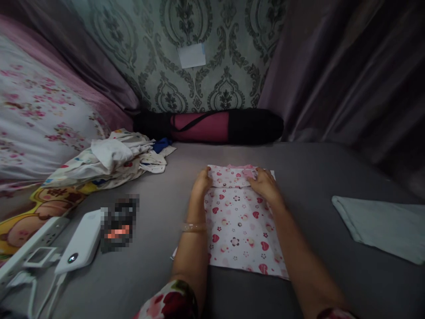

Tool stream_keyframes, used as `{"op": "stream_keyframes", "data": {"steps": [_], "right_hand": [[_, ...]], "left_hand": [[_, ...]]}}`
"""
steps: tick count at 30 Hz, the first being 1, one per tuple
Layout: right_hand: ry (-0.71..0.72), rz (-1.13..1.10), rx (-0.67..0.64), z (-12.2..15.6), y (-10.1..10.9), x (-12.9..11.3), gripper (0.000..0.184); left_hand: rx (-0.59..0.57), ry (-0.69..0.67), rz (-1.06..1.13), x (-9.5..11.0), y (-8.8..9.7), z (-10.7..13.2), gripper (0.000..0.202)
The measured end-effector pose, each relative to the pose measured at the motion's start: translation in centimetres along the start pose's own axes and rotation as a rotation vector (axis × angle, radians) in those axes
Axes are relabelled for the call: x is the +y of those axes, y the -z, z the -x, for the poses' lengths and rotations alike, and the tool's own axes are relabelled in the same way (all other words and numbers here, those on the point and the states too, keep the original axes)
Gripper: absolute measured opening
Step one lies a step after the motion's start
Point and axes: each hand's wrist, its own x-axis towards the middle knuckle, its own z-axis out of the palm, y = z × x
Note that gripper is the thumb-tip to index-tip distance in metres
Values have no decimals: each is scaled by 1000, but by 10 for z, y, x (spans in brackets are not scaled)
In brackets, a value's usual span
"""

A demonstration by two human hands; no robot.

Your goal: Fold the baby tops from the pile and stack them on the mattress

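Observation:
A small white shirt (pixel 237 230) printed with red hearts and flowers lies on the grey bed sheet (pixel 308 177). Its far end is folded over into a band, and a pink neckline edge (pixel 239 167) shows behind it. My left hand (pixel 202 180) grips the fold's left corner, fingers partly hidden behind the cloth. At the right end of the band, my right hand (pixel 265 184) pinches the fabric with thumb on top. A translucent bangle (pixel 194 227) circles my left wrist.
Folded pale green cloth (pixel 378 226) lies at right. Rumpled clothes (pixel 116 155) are heaped at left, above a white power bank (pixel 81 241), a power strip (pixel 36 243) and cables. A black and maroon long bag (pixel 202 127) rests along the wall. One blurred-out item (pixel 119 223) sits beside the power bank.

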Motion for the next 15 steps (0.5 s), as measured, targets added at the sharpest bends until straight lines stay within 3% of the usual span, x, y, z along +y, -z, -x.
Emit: {"op": "stream_keyframes", "data": {"steps": [3,6,10,15], "right_hand": [[-1,48,52,5,1,-9,42],[-28,32,94,4,3,-9,43],[-137,-54,95,-5,5,6,57],[-213,-179,162,-16,1,30,61]], "left_hand": [[8,-21,-23,-3,-2,-2,58],[74,24,-2,-7,-1,-5,53],[188,120,-5,-9,-3,-10,37],[207,144,33,-9,-11,-15,27]]}}
